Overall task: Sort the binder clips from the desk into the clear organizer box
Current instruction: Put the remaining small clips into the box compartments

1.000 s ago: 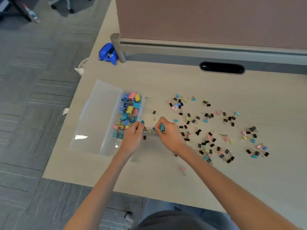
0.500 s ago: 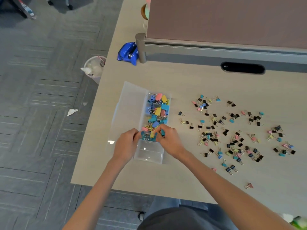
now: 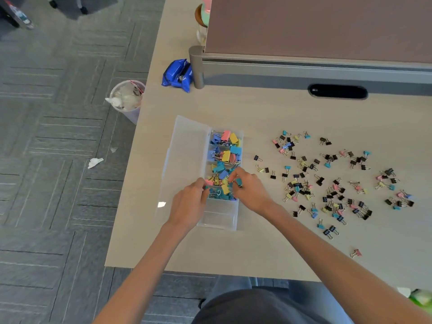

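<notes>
Many clips (image 3: 327,183) are lying loose on the desk (image 3: 233,251), at three o'clock from the box (image 3: 218,220). My right hand (image 3: 252,195) is pinching a teal clip (image 3: 239,182) over the box. My left hand (image 3: 189,204) is curling at its nine o'clock wall; if it is holding anything, I cannot tell. Clips are probably light, stiff and slippery, so I am taking them by the body.

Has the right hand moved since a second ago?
Yes. The right hand shifted left, from beside the clear organizer box to over it.
</notes>
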`<state>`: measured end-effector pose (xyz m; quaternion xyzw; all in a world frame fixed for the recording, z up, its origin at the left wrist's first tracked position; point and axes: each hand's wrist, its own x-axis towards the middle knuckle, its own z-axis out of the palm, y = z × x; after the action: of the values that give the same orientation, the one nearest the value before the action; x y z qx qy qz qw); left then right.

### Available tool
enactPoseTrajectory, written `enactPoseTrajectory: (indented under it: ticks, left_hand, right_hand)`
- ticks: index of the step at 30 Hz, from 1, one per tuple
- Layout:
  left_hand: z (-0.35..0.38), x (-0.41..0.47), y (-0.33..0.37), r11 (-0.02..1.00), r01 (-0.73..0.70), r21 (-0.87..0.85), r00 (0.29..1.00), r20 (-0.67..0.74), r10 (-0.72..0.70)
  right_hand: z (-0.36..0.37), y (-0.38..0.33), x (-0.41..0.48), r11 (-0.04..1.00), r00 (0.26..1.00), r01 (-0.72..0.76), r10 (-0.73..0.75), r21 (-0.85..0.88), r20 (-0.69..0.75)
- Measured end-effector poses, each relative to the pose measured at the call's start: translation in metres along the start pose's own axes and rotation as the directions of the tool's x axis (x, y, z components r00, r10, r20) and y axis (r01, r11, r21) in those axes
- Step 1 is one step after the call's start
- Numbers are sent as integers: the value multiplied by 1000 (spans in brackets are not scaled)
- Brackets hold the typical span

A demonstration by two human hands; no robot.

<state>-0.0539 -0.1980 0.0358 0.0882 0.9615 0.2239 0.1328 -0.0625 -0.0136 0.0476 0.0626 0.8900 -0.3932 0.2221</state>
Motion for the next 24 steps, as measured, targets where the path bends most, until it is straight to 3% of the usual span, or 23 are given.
enactPoseTrajectory:
  ticks: [5,10,18,24]
  left_hand:
    - [2,0,2,996,-54,77,998,-11,55]
    - [5,1,6,992,-36,118,999,-14,38]
    - [9,-4,13,960,-81,269,995,-30,92]
    - [8,-6,13,991,-31,129,997,-72,40]
  right_hand:
    - [2,1,-3,1000,999,-21,21,2,32]
    - [5,-6,-1,977,993,-114,108,181,45]
    - [5,-14,-1,958,989,-149,149,247,20]
    - [5,-9,-2,949,983,-178,182,261,6]
